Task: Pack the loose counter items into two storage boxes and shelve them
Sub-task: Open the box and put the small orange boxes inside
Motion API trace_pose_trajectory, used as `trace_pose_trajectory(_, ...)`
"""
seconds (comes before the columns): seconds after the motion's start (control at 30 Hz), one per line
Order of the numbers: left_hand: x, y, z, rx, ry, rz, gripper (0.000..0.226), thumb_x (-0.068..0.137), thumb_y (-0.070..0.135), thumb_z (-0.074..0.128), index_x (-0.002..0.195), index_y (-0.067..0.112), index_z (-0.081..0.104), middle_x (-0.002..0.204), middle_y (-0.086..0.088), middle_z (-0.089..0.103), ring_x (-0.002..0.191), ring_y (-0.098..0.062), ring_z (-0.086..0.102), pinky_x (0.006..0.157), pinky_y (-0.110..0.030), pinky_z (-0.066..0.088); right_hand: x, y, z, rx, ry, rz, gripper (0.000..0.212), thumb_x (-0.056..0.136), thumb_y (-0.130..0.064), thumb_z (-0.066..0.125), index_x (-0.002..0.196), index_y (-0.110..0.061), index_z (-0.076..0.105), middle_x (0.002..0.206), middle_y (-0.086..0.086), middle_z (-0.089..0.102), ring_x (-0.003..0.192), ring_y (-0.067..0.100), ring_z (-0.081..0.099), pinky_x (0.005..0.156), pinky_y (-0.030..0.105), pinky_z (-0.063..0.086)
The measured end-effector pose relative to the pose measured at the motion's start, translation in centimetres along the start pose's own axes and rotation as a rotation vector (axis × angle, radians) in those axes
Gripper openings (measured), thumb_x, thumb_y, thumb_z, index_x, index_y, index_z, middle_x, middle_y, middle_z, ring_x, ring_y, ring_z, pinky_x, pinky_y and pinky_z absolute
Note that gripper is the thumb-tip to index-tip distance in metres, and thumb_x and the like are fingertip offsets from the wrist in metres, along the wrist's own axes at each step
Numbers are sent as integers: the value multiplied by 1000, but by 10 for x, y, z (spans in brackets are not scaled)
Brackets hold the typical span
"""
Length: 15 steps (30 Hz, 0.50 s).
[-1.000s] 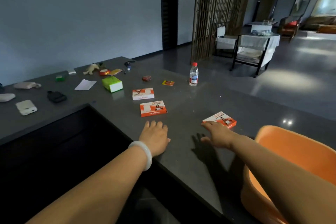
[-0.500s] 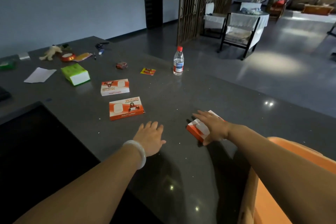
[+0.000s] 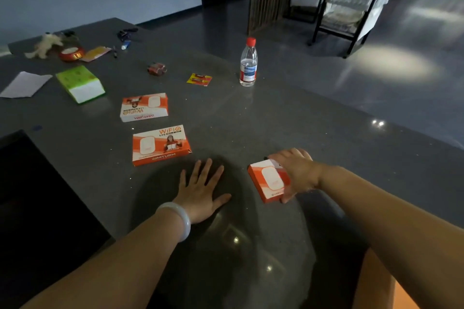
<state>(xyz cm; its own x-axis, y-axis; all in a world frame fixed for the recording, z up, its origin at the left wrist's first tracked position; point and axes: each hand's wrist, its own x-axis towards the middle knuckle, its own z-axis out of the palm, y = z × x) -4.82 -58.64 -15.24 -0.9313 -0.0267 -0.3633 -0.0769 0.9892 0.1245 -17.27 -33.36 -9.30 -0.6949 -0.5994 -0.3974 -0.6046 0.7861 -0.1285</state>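
Counter [image 3: 276,120] bears the flat left hand [image 3: 200,193]; right hand [image 3: 297,173] now grips the orange box [image 3: 266,180].

Item one, the flat orange-and-white cardboard carton [image 3: 160,144] at mid-counter: the top face reads "WiFi" in orange. A smaller line beneath begins "LTE"; the rest is illegible. The orange front edge reads "IMTURM", preceded by a mark not made out.

Item two, the second flat orange-and-white cardboard carton [image 3: 144,106] farther back: it carries the same "WiFi" mark, with "IMTURM" on its white edge. Both are upside down to the viewer.

Item three, the third orange-and-white cardboard carton [image 3: 267,180], gripped by the right hand [image 3: 296,173]: there is small print on the near edge, too small to read.

The clear plastic water bottle with red cap [image 3: 248,65] has a red, white and blue label; its wording is illegible.

The yellow battery card [image 3: 199,79], green-and-white rectangular box [image 3: 80,84] and red round tin [image 3: 71,54] all bear printing, none of it readable.
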Motion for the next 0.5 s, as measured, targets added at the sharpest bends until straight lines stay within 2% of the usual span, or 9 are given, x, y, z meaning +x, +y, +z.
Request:
trace_pose_trajectory(0.2, 0, 4, -3, -22, -26, 25, 82, 92, 73, 25, 151, 37, -19, 157, 1, -33, 144, -27, -30, 117, -59, -10, 8, -45, 9, 57, 115, 142, 109, 61, -71, 71, 148, -30, 19, 146, -1, 30, 134, 24, 21, 111, 51, 17)
trace_pose_trajectory(0.3, -5, 0, -7, -36, -3, 56, 82, 94, 67, 32, 155, 32, -10, 160, -1, -25, 147, -27, -24, 118, -57, -6, 12, -66, 17, 74, 149, 221, 108, 59, -79, 64, 146, -29, 24, 143, 2, 34, 129, 25, 26, 106, 47, 23)
trace_pose_trajectory(0.43, -19, -38, -25, -58, 215, 102, 74, 96, 54, 46, 155, 20, 16, 163, -3, -2, 151, -25, -6, 121, -48, 6, 27, -102, 21, 102, 221, 302, 105, 60, -80, 63, 143, -26, 29, 139, 4, 38, 126, 26, 31, 105, 44, 27)
trace_pose_trajectory(0.5, -24, -72, -40, -105, 334, 82, 72, 94, 51, 52, 152, 19, 23, 161, -2, 6, 150, -26, 3, 122, -48, 13, 39, -122, 17, 107, 218, 315, 105, 60, -81, 62, 143, -26, 29, 140, 4, 38, 127, 26, 32, 105, 45, 28)
